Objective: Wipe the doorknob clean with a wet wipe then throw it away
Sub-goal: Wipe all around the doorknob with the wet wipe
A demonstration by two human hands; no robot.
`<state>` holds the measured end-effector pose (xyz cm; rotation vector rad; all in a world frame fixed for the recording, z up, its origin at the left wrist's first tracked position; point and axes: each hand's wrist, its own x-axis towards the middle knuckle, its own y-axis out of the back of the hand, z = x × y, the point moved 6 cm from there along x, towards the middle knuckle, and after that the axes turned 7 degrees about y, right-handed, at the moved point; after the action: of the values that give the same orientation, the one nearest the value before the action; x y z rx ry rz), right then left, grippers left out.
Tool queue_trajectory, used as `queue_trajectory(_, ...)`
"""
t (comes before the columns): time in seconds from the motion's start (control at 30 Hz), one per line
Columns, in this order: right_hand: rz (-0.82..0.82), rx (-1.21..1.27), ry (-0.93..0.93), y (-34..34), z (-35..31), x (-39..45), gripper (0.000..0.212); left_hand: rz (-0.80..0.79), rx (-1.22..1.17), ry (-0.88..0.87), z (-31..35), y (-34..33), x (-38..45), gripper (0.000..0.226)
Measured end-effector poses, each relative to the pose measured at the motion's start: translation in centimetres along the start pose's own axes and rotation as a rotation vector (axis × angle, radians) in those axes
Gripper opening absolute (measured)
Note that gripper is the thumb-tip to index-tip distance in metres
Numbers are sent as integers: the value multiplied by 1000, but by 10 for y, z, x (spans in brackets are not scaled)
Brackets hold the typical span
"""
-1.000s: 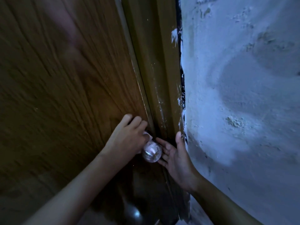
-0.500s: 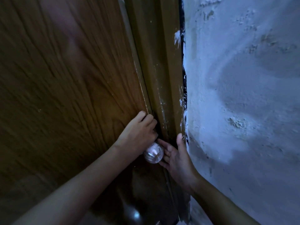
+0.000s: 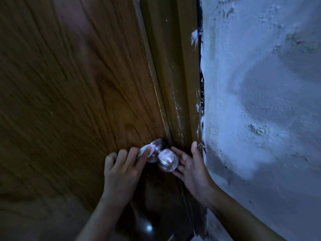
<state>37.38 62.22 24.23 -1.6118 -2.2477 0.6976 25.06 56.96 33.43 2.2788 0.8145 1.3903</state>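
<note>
A round silver doorknob (image 3: 167,160) sticks out of the brown wooden door (image 3: 73,94) near its right edge. My left hand (image 3: 121,173) is below and left of the knob, its fingertips pressing a small white wet wipe (image 3: 145,150) against the knob's neck and base plate. My right hand (image 3: 191,167) is on the knob's right side, palm open, fingers spread and touching or almost touching the ball. Most of the wipe is hidden under my left fingers.
The brown door frame (image 3: 180,87) runs right beside the knob. A rough whitewashed wall (image 3: 260,101) fills the right side. A small bright reflection (image 3: 149,228) shows low on the dark lower door.
My left hand slid down from above the knob to its lower left, uncovering the base plate and the wipe. My right hand stayed beside the knob.
</note>
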Motion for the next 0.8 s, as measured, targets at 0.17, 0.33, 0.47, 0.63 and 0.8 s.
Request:
queue_trajectory(0.17,12,5,-5,-2,-1,0,72,-175,13,-96,17,7,46,28)
queue_trajectory(0.33,4,-5,-13,-2,-1,-2,85,-527,73,-197,48,-11,71,29)
queue_trajectory(0.47,-7,-16,-14,-3,1,-2,85,-457,59,-64,38,-5,63,28)
queue_trajectory(0.63,-3,-15,-8,0,2,-1,71,-164,-92,207,8,10,15,35)
queue_trajectory(0.8,-9,17,-1,4,6,-1,76,-211,-249,436,7,-1,-30,32)
